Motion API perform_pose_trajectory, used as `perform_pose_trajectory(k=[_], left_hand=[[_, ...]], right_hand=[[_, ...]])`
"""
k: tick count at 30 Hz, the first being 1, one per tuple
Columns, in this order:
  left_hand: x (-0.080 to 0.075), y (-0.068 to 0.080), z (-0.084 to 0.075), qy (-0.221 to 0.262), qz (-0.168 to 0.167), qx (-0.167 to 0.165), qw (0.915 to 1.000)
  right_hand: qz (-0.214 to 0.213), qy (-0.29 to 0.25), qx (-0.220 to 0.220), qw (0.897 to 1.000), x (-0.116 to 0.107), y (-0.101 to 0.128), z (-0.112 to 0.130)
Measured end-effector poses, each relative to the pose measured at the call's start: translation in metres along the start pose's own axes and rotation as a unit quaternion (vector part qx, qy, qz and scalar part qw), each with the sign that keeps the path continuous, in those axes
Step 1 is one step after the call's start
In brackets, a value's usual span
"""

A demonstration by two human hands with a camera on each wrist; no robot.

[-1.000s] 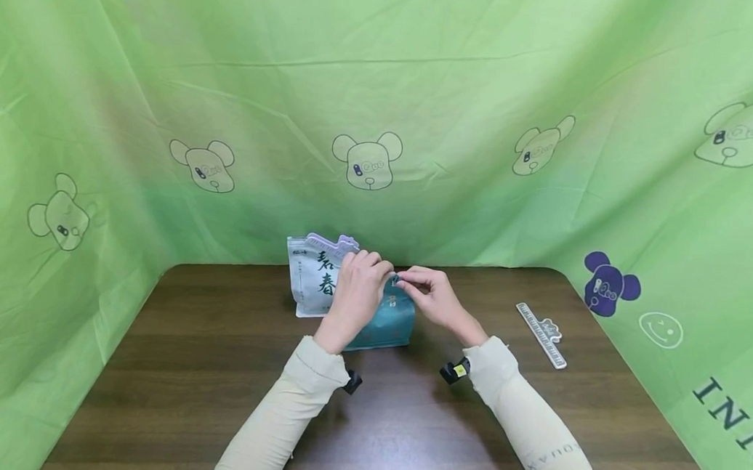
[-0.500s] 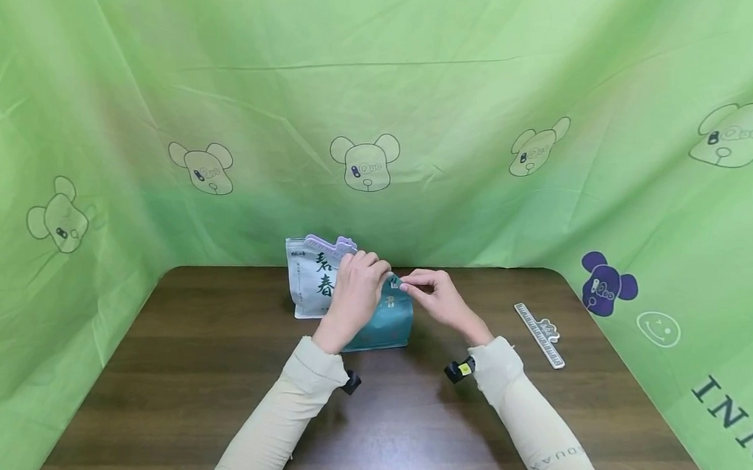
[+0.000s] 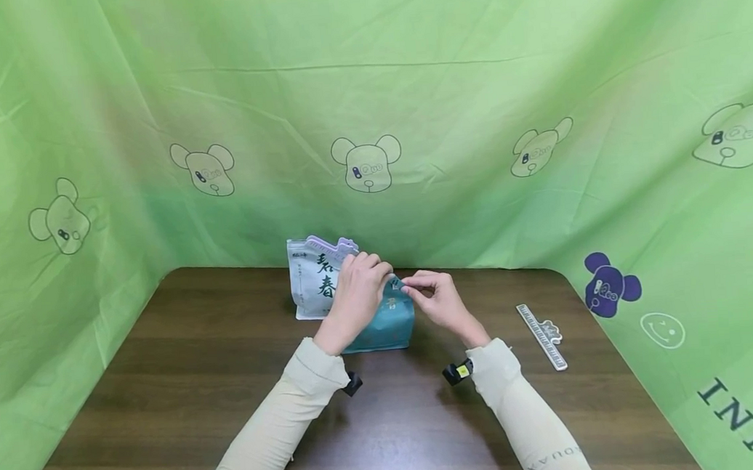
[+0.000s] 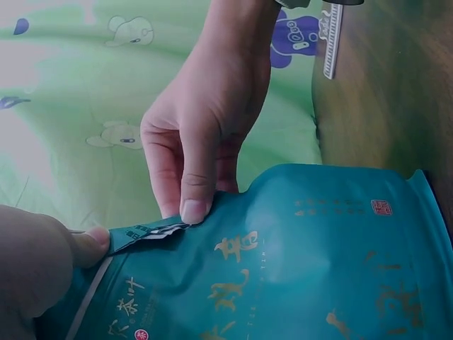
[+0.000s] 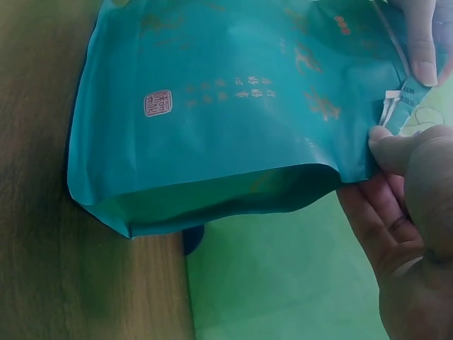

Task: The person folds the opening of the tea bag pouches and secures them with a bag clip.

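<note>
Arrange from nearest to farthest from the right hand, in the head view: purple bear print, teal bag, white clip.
1. Teal bag: pinched by the right hand.
2. White clip: right, on the table.
3. Purple bear print: farther right, on the curtain.

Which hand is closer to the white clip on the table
Right. The right hand, pinching the teal bag, is left of the white clip; the left hand, gripping that bag, is farther left.

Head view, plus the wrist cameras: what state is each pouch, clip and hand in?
Teal tea pouch: upright, top edge partly torn.
Light blue pouch: upright, clipped at top.
Purple clip: fastened on light blue pouch.
White clip: lying loose on table.
Left hand: gripping teal tea pouch's top.
Right hand: pinching its torn edge.
</note>
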State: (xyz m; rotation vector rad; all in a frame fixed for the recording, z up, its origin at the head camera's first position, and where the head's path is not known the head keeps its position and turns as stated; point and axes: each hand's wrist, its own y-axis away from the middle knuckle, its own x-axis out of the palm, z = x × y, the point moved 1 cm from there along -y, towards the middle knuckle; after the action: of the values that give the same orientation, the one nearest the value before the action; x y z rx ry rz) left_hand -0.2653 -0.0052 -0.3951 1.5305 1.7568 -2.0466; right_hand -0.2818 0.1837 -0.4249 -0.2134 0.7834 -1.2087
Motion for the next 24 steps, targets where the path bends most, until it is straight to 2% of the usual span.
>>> perform_pose_trajectory(k=[3,10,19,22,24], left_hand=[[-0.0004,-0.0008,0.0003,0.001,0.000,-0.001,1.0000],[-0.0015,-0.0001,0.0008,0.013,0.001,-0.004,0.9999],[0.0003,0.0010,0.0019,0.020,-0.003,0.003,0.9998],[0.0005,0.0013,0.0019,0.025,-0.007,0.002,0.9997],[0.0001,0.0017,0.0019,0.026,-0.008,0.001,0.9996]], right_hand=[[0.005,-0.007,-0.005,1.000,-0.0007,0.0001,-0.0004],[0.027,-0.011,0.019,0.999,-0.0015,0.0041,0.0025],[-0.001,0.032,-0.014,0.999,0.0004,0.0054,0.0049],[0.001,0.037,-0.011,0.999,-0.0003,0.0054,0.0072],[0.010,0.021,0.000,1.000,-0.0010,0.0048,0.0086]])
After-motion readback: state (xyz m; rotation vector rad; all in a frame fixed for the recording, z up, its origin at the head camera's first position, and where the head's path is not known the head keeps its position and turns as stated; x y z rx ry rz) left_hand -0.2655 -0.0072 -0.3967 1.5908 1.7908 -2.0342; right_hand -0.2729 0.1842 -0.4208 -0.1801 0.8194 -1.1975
